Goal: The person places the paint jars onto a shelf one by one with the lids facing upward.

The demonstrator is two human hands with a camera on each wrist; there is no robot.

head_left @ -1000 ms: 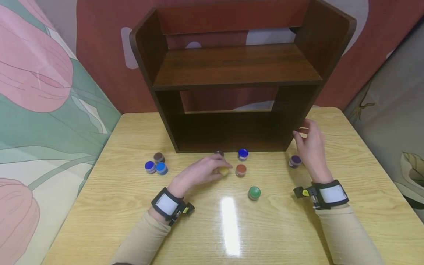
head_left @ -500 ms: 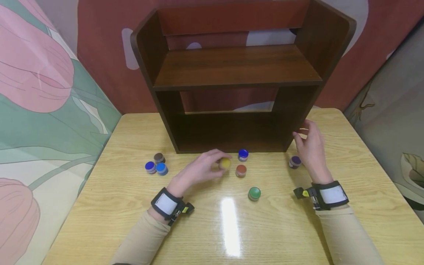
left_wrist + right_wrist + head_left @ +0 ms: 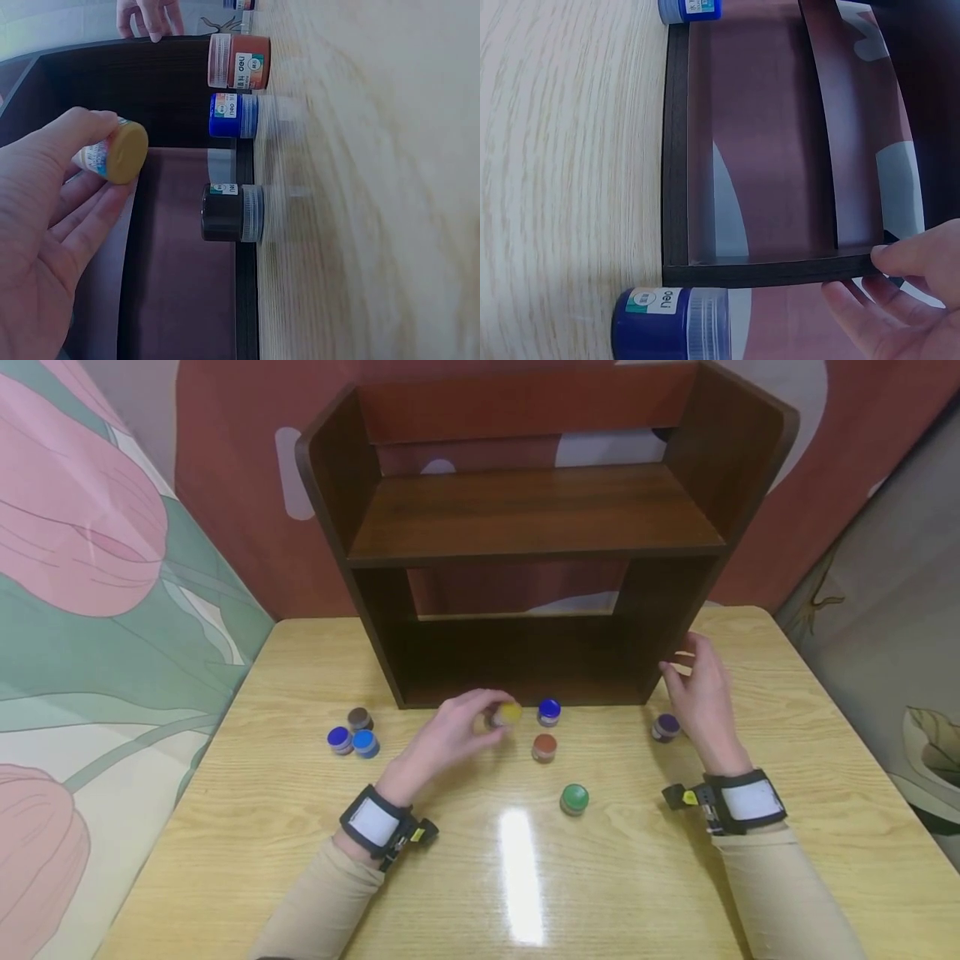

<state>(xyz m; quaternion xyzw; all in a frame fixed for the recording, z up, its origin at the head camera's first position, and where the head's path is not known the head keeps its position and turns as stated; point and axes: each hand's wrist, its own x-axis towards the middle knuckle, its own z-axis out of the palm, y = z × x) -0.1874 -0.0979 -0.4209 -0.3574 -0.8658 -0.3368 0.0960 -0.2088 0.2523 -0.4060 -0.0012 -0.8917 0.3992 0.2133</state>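
Note:
My left hand (image 3: 450, 731) pinches a small paint jar with a yellow lid (image 3: 127, 154) between thumb and fingers. The jar is tilted and held off the table, in front of the dark brown bookshelf (image 3: 536, 518). Close by stand a dark brown jar (image 3: 222, 214), mostly hidden behind the hand in the head view, a blue-lidded jar (image 3: 549, 711) and a red-brown jar (image 3: 544, 747). My right hand (image 3: 701, 710) grips the front edge of the shelf's right side panel, thumb on the inner face. A purple paint jar (image 3: 652, 324) stands just outside that panel.
A green-lidded jar (image 3: 574, 798) stands nearer to me on the wooden table (image 3: 450, 893). At the left, a brown jar (image 3: 360, 718), a dark blue jar (image 3: 340, 740) and a light blue jar (image 3: 365, 742) stand close together. Patterned cloth hangs behind the shelf.
My left hand has lifted the yellow-lidded jar and carried it away from me, toward the shelf's lower front edge. The right hand keeps its place on the side panel.

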